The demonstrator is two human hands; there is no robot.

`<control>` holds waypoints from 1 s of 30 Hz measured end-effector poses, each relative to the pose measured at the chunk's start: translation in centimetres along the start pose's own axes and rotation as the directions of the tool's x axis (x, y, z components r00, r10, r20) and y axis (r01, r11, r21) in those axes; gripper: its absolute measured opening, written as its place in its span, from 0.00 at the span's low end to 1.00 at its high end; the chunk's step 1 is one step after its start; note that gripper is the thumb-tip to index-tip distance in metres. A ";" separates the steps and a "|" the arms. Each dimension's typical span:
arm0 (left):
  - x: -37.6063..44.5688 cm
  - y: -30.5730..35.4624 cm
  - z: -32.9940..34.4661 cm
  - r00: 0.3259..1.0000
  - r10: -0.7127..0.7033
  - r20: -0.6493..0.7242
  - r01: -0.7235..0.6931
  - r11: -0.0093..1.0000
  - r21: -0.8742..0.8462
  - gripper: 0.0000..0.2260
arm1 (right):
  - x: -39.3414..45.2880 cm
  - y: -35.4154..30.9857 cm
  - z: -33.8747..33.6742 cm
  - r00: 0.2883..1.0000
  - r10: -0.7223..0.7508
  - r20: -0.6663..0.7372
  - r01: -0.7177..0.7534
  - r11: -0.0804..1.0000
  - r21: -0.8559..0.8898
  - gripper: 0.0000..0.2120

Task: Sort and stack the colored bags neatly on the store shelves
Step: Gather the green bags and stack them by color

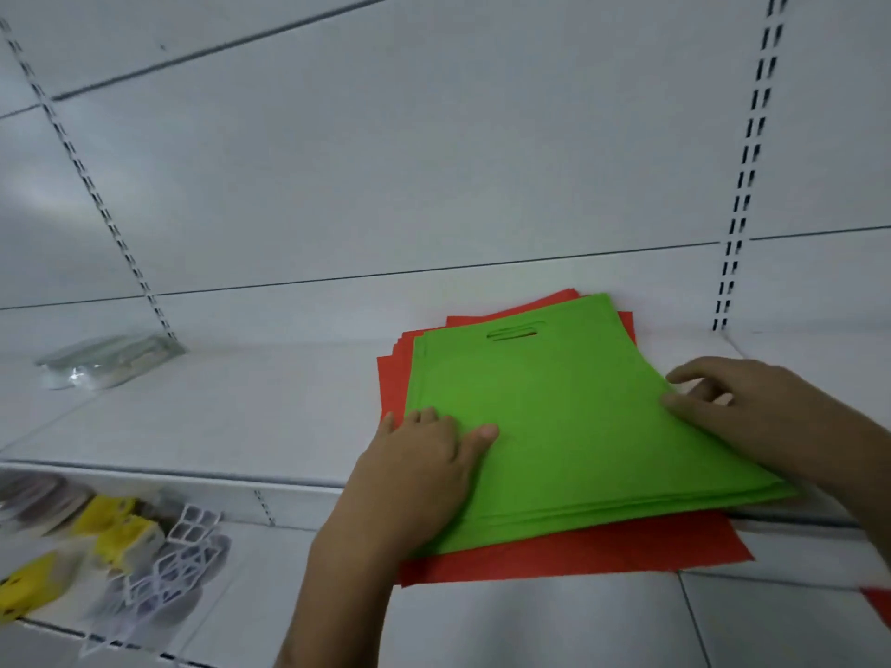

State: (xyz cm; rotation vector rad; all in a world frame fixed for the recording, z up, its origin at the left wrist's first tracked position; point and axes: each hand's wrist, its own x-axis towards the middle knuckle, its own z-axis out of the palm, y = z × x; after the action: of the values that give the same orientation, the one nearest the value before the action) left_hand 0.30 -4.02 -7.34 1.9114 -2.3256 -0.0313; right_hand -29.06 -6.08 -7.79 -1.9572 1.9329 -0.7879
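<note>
A stack of green bags (554, 417) with a cut-out handle lies on top of a stack of red bags (569, 554) on the white shelf (231, 412). The piles overhang the shelf's front edge. My left hand (424, 455) lies flat on the green stack's left side, its fingertips reaching past the edge onto the red bags. My right hand (752, 417) rests at the green stack's right edge, fingers bent against that edge. I cannot tell whether it grips the bags.
A clear plastic packet (111, 359) lies at the shelf's back left. On the lower shelf at the left sit yellow items (120, 527) and white plastic grids (178, 556). A red scrap (880, 602) shows at the right edge.
</note>
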 end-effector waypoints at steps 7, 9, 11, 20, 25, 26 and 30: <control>-0.6 2.2 -0.3 0.992 0.122 -0.032 -0.125 0.983 -0.131 0.25 | 0.8 0.1 -0.5 0.998 0.023 -0.055 -0.020 0.998 0.066 0.16; -0.8 1.8 -0.7 0.995 0.095 -0.043 -0.103 0.960 -0.262 0.24 | 0.5 0.0 -0.7 0.995 0.027 -0.095 -0.019 0.997 0.078 0.14; -0.9 0.9 -1.1 0.999 0.028 -0.038 -0.037 0.967 -0.252 0.24 | 0.3 0.1 -0.8 0.990 0.020 -0.139 -0.010 0.997 0.071 0.13; -0.9 2.0 -1.5 0.998 0.060 0.003 -0.060 0.990 -0.126 0.22 | -0.6 0.5 -1.6 0.984 -0.006 -0.181 0.009 1.000 0.012 0.15; -0.9 3.5 -1.5 0.999 0.051 0.009 -0.047 0.966 -0.254 0.21 | -0.5 1.7 -2.3 0.993 0.006 -0.118 -0.020 0.993 -0.116 0.17; -0.9 3.8 -1.5 0.999 0.036 0.009 -0.032 0.960 -0.279 0.21 | -0.4 1.9 -2.5 0.992 0.001 -0.126 -0.015 0.994 -0.113 0.17; -0.4 3.6 -1.7 0.993 -0.097 -0.067 0.056 0.891 -0.451 0.23 | -0.7 2.0 -3.0 0.989 -0.028 -0.144 0.032 0.999 0.024 0.15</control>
State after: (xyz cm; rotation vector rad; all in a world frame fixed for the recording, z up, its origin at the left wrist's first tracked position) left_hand -2.97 -2.83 -5.37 1.7244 -1.9629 -0.4437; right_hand -32.38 -5.03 -6.55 -1.9678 1.9657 -0.9829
